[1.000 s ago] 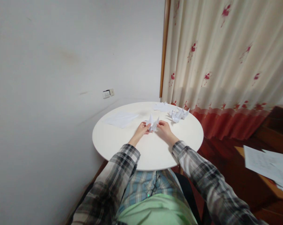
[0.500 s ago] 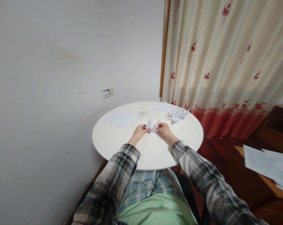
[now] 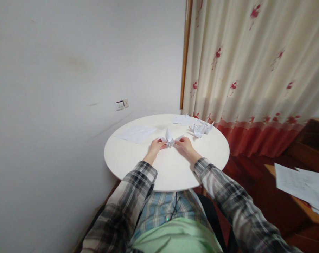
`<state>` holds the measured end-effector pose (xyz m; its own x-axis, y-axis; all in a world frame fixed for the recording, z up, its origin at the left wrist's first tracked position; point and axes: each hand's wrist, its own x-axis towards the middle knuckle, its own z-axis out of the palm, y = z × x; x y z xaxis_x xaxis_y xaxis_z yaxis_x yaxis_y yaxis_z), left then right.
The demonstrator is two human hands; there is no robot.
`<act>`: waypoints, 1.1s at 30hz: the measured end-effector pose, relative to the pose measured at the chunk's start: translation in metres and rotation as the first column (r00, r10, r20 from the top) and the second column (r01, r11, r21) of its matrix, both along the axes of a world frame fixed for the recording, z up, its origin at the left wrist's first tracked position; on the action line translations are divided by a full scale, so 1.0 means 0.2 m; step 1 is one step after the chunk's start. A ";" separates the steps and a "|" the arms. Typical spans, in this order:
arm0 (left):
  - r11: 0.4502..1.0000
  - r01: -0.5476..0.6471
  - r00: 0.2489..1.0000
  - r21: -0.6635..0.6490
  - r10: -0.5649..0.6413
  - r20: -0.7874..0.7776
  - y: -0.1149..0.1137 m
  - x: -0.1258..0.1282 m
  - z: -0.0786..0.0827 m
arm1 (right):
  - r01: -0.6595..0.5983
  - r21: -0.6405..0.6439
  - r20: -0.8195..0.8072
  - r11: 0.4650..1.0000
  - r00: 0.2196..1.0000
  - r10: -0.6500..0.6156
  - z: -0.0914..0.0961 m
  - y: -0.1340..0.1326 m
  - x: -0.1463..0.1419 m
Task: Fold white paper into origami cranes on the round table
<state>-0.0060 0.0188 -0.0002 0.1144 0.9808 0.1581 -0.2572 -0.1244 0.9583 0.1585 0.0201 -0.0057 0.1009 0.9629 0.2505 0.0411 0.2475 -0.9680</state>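
A white folded paper crane is held just above or on the round white table, with one point sticking up and its wings spread to both sides. My left hand pinches its left wing, the fingers closed on the paper. On the opposite side, my right hand grips the right wing between thumb and fingers. Parts of both wings are hidden by my fingertips.
White paper sheets lie at the table's left. Several folded paper pieces are heaped at the right, near more paper at the back. Written sheets rest on brown furniture at right. A curtain hangs behind.
The crane's wings have spread outward and lowered, the right one most clearly. Both hands have stayed at its sides, with only small shifts.
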 end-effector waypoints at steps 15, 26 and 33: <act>0.998 0.001 0.996 0.061 -0.007 0.092 0.00 0.01 0.02 | -0.141 0.064 -0.226 0.988 0.962 0.152 0.03 -0.02 0.00; 1.000 0.001 0.997 0.007 -0.001 -0.072 0.02 -0.01 -0.01 | -0.152 -0.010 -0.086 0.988 0.985 0.150 0.00 -0.03 0.00; 0.998 -0.031 0.995 0.061 0.036 -0.091 0.03 -0.02 -0.03 | -0.074 0.012 -0.054 0.997 0.996 0.075 -0.01 -0.01 0.00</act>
<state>-0.0100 0.0246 -0.0053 0.0984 0.9735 0.2063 -0.1625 -0.1888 0.9685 0.1581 0.0180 -0.0069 0.0427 0.9656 0.2566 -0.0302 0.2580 -0.9657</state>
